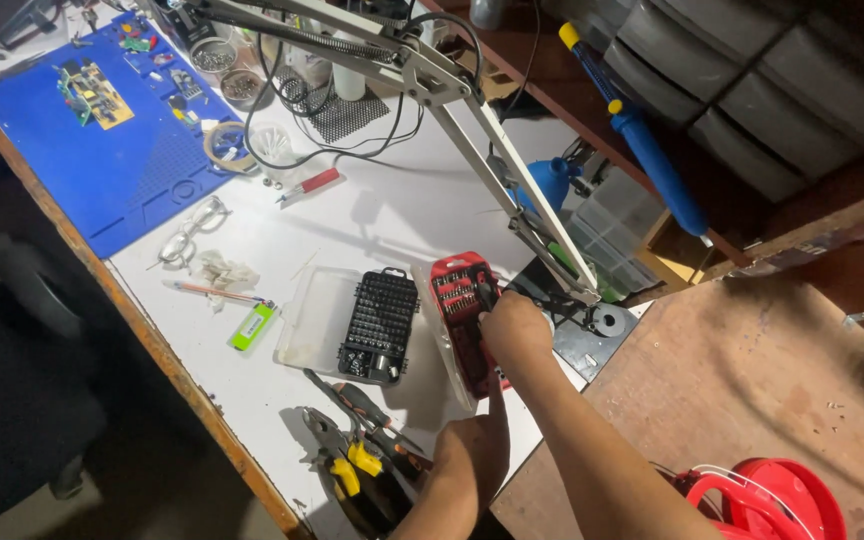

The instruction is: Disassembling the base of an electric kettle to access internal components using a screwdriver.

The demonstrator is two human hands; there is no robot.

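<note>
A red bit-set case (457,300) lies open on the white tabletop (382,215), with its clear lid under it. My right hand (514,328) is over the case's far end, fingers pinched on a small dark bit (486,293) sitting in it. My left hand (474,448) is at the case's near end with one finger stretched up against its edge, gripping it. Just left of the red case lies a black bit-set case (382,325) with its clear lid (314,322) open beside it.
A white jointed lamp arm (472,130) crosses above the case. Yellow-handled pliers (345,465) and an orange-black screwdriver (362,400) lie near my left hand. Further off are a green lighter (252,326), glasses (192,230), a blue mat (102,160) and a blue pump tool (652,165). A red reel (777,495) sits on the floor.
</note>
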